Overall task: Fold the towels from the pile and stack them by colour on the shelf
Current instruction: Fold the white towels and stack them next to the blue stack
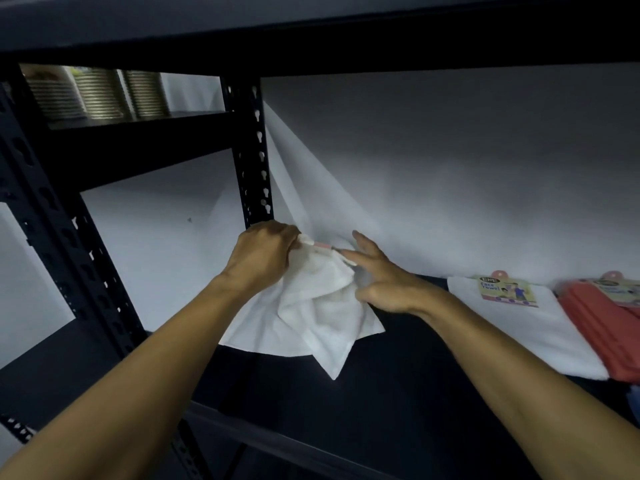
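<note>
Your left hand pinches the top edge of a crumpled white towel lying on the dark shelf. Your right hand rests on the towel's right side, fingers spread straight. Further right lie a folded white towel and, beside it, a folded red towel, both labelled.

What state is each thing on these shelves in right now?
Loose towel: crumpled, unfolded, on the shelf.
Left hand: gripping its top edge.
Right hand: fingers spread, touching it.
White towel: folded flat, tagged.
Red towels: folded, stacked.
Plates: stacked.
</note>
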A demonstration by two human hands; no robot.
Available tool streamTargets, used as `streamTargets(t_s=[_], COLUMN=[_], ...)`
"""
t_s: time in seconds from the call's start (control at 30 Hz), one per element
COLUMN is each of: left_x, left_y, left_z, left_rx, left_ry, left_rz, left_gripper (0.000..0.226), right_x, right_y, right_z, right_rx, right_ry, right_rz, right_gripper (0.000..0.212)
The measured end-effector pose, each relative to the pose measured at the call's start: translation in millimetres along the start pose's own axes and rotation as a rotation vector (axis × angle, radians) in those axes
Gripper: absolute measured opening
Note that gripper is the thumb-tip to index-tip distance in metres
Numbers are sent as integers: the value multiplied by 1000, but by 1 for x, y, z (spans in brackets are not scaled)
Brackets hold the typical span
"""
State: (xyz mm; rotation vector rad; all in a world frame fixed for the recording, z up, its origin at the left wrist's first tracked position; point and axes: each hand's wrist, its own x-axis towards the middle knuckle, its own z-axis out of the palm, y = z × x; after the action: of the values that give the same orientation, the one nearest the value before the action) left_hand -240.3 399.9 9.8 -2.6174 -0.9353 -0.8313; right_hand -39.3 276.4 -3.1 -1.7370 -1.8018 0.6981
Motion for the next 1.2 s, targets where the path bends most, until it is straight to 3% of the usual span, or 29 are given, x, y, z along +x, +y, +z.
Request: streamTargets(t_s=[0.17,0.37,0.47,0.6,0.7,0.8,0.9,0.97,1.07,1.2], left_x=[22,52,58,47,24,2,-4,-3,0,3], left_y=[31,60,81,102,111,127,143,152,163,161], left_z=[-41,-95,-120,-133,-124,-119,-122,-123,-108,-42], left_rx=[-128,-598,-835,-1125,-1447,-1347,-1386,-1480,-1583,-1480], left_ry=[113,173,210,285,67,-96,-75,-82,-172,-321], left_rz=[-110,-174,-221,-310,-336,-284,-302,-355,-502,-792], left_gripper=[8,24,34,51,41,22,18,21,27,28], right_x=[-4,-37,-59,-83,-101,-119,-133,-145,-157,-136], right_y=[-13,-46,-68,-81,-88,-92,-90,-82,-58,-6], right_z=[-12,-51,-73,-85,-85,-86,-86,-85,-77,-50], right_rx=[272,438,516,609,715,811,864,885,961,1051], right_ry=[520,754,742,771,842,871,855,761,564,602], right_rz=[-112,-274,-305,-238,-190,-135,-88,-32,84,325], right_gripper=[49,38,17,10,8,10,19,27,32,29])
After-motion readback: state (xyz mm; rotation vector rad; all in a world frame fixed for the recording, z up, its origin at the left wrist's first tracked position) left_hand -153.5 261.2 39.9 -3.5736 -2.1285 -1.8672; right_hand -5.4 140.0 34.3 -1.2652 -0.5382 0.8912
